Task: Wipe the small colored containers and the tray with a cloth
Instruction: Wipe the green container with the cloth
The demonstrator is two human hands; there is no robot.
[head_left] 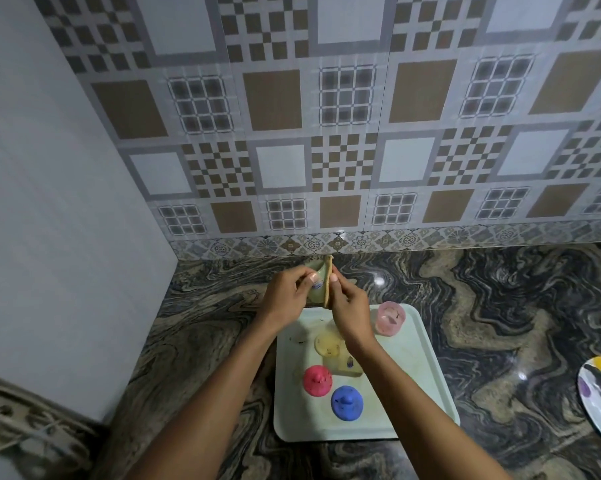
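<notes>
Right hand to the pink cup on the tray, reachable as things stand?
Likely yes. The pink cup stands uncovered at the tray's far edge, beside the right hand, nothing between. But that hand pinches the cloth, and the left hand holds a pale container.

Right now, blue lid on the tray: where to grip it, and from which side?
Take the blue lid by its centre knob, pinching from straight above. It lies dome-up on the tray, so the low sloping sides offer little grip. The red lid sits close at its left rear; the right front looks clearer.
</notes>
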